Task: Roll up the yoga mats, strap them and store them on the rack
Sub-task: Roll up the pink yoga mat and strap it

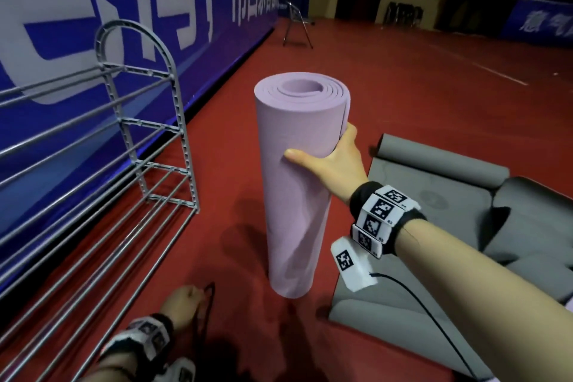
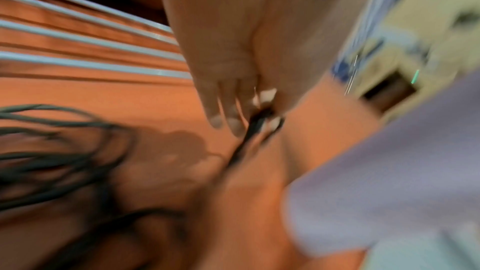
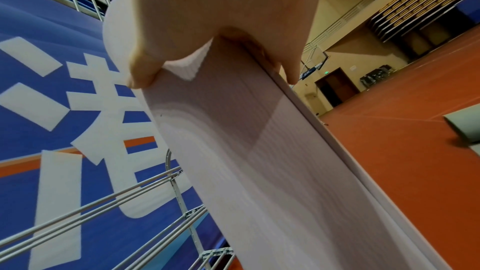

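A rolled lilac yoga mat (image 1: 291, 183) stands upright on its end on the red floor. My right hand (image 1: 335, 155) grips it round the upper part, thumb across the front and fingers behind; the right wrist view shows the same mat (image 3: 259, 151) under my right hand (image 3: 207, 59). Low at the bottom, my left hand (image 1: 183, 304) pinches a thin black strap (image 1: 207, 298). In the blurred left wrist view the left hand (image 2: 249, 110) holds that black strap (image 2: 249, 134) between its fingertips, and more black straps (image 2: 64, 151) lie on the floor.
A grey metal rack (image 1: 124, 139) with several rail shelves stands at the left against a blue banner wall (image 1: 93, 9). Grey yoga mats (image 1: 449, 195), partly unrolled, lie on the floor at the right. A folding chair (image 1: 296, 25) stands far back.
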Tool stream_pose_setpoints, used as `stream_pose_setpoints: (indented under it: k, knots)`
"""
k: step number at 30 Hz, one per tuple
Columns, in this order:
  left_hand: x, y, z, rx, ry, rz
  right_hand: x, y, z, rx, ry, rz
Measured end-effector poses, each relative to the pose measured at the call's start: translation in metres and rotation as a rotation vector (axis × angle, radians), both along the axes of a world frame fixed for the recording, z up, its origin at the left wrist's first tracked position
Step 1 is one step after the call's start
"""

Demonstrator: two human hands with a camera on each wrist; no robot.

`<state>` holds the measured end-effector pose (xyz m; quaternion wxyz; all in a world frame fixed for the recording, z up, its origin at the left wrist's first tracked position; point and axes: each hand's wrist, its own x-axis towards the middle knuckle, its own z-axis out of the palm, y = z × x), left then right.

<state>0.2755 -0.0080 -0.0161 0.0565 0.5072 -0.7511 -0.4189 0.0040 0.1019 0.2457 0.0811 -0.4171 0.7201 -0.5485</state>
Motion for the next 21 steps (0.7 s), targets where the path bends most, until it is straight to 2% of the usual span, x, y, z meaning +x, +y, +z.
stream_pose_setpoints:
  k: [4,7,11,14,15,17,19,21]
  knots:
    - [-0.020,-0.006,0.091,-0.014,0.324,0.156,0.005,0.016,0.005,0.027,-0.013,-0.037]
    - [-0.030,0.003,0.157,0.127,0.648,0.249,0.011,0.035,0.006,0.046,-0.021,-0.057]
    - [-0.039,0.028,0.247,0.283,0.994,0.213,0.019,0.058,0.001,0.042,-0.012,-0.077]
    - [-0.045,0.050,0.310,0.292,1.142,0.139,0.026,0.066,-0.001,0.037,-0.001,-0.054]
    - [-0.048,0.058,0.328,0.251,1.156,0.108,0.028,0.067,-0.001,0.037,0.003,-0.045]
    - [-0.057,0.074,0.356,0.076,1.080,0.023,0.033,0.067,0.000,0.043,0.013,-0.023]
    - [-0.068,0.088,0.371,-0.105,0.904,-0.087,0.036,0.066,0.000,0.049,0.012,-0.012]
    - [-0.080,0.093,0.369,-0.351,0.654,-0.263,0.039,0.065,0.000,0.042,-0.001,0.000]
